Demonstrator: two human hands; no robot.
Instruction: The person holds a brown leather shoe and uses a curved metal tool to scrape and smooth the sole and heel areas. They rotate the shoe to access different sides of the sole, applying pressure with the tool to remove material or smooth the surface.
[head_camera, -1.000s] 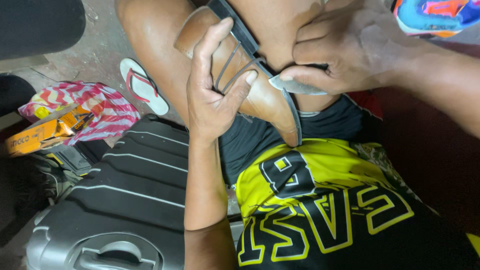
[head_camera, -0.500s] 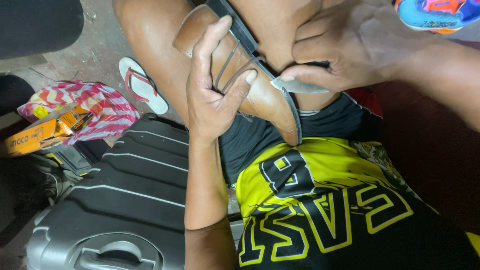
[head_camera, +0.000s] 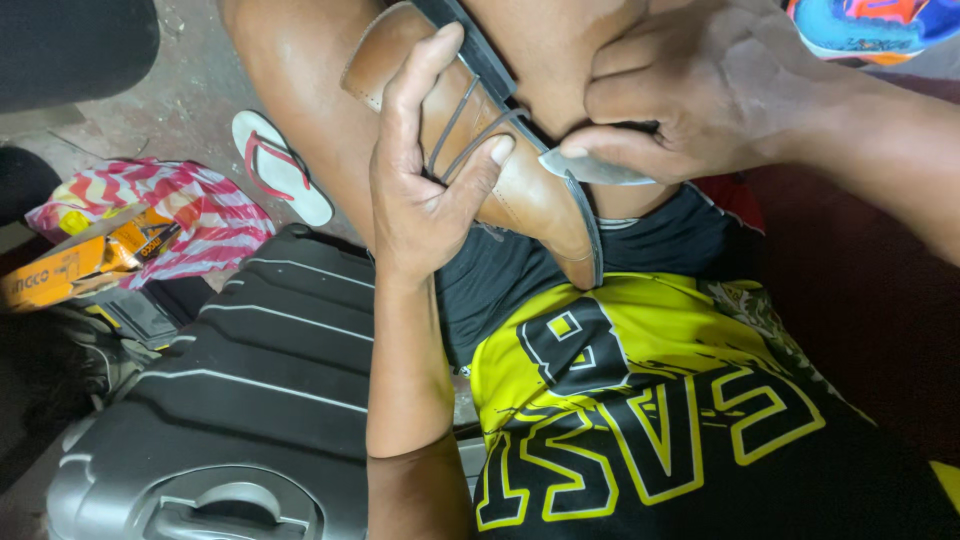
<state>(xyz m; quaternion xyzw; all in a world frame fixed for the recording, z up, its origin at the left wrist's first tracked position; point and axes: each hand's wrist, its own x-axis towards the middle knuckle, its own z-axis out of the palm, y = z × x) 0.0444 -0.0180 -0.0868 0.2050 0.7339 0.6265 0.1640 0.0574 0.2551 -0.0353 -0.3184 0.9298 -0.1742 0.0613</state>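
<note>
The brown leather shoe is braced against the knee, clamped by the left hand with fingers wrapped over its upper, so that the grey blade, pinched in the right hand, can be worked along the sole edge.

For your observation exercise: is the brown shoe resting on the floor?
No, the left hand grips the brown shoe up against the person's knees.
</note>
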